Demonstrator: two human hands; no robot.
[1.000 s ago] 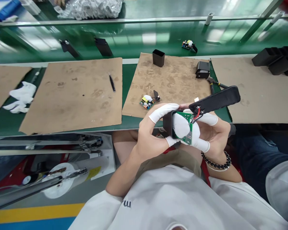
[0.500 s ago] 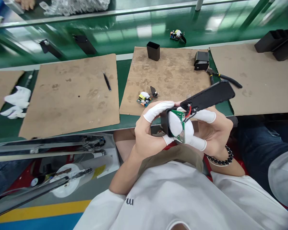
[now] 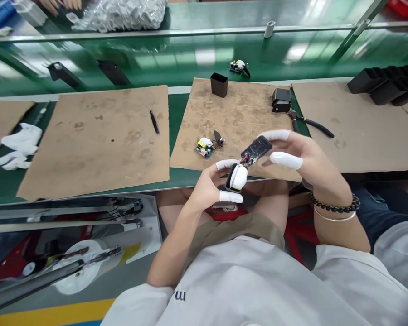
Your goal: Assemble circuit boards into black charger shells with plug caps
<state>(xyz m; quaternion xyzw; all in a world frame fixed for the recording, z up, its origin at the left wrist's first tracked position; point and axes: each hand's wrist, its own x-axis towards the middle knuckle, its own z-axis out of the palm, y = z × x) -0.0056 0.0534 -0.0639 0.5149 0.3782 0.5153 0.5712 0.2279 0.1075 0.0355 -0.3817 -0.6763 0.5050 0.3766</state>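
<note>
White finger cots cover some fingertips on both hands. Between thumb and finger, my left hand [image 3: 209,188] grips a black plastic housing [image 3: 229,179] at the table's front edge. A circuit board with a white blob [image 3: 239,176] sits partly inside it, its far end hidden. Red and black wires join the board to a black end cover [image 3: 256,150], which sticks out to the upper right. My right hand [image 3: 297,151] is beside that cover, fingers apart and holding nothing. On the cardboard in front lies another circuit board [image 3: 206,147] with a small black cover wired to it.
An open black housing [image 3: 219,85] stands on the cardboard mat [image 3: 240,106]. A closed black case [image 3: 281,100] and cutting pliers [image 3: 311,124] lie at its right. Tweezers [image 3: 154,122] rest on the left mat. Black housings [image 3: 387,83] are grouped at far right.
My right hand has let go of the board and moved up and right, opening. My left hand still holds the housing, and the board now sits deeper in it. The view has shifted slightly.
</note>
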